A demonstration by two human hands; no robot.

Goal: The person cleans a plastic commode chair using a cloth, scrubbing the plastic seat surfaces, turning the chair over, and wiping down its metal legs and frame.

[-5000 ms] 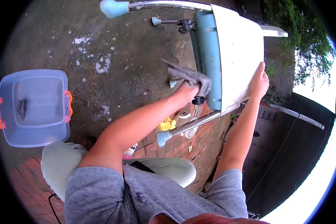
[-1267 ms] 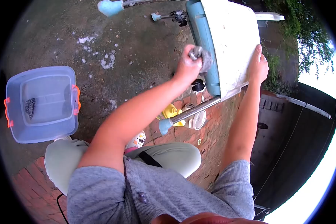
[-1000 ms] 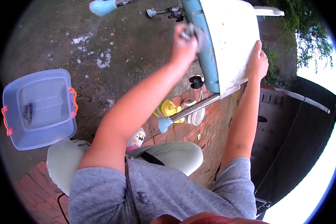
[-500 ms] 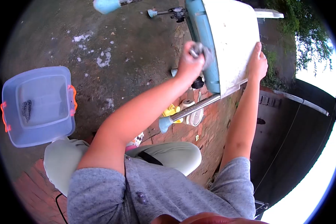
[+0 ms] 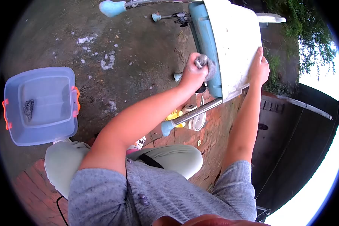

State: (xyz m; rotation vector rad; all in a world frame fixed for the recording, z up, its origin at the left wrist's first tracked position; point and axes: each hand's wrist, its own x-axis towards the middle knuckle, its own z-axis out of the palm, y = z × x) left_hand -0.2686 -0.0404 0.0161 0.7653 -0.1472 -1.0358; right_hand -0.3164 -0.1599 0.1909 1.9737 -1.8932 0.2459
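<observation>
Cloth [image 5: 210, 71]: grey, bunched and wet-looking, between one and two o'clock from the centre, overlapping the blue underside [image 5: 203, 30] of the legged piece; whether it touches is hard to tell.
Left hand [image 5: 194, 74]: fingers curled tight into a fist round the cloth.
Right hand [image 5: 258, 71]: at two o'clock, gripping the edge of the white panel [image 5: 237, 41], thumb along it; the other fingers are partly hidden.
Legged piece: tilted, white panel towards three o'clock, metal legs [image 5: 199, 110] with pale blue feet [image 5: 168, 128] pointing towards eight and nine o'clock.
Tub [image 5: 17, 132]: clear plastic, orange handles, at nine o'clock, a dark speckled clump [image 5: 28, 109] inside.
Ground [image 5: 139, 45]: white foamy patches [image 5: 108, 62] at ten o'clock.
Brick paving [image 5: 30, 180]: at seven o'clock.
Yellow container [image 5: 174, 114]: near the centre, partly hidden, beside a pale round container [image 5: 198, 121].
</observation>
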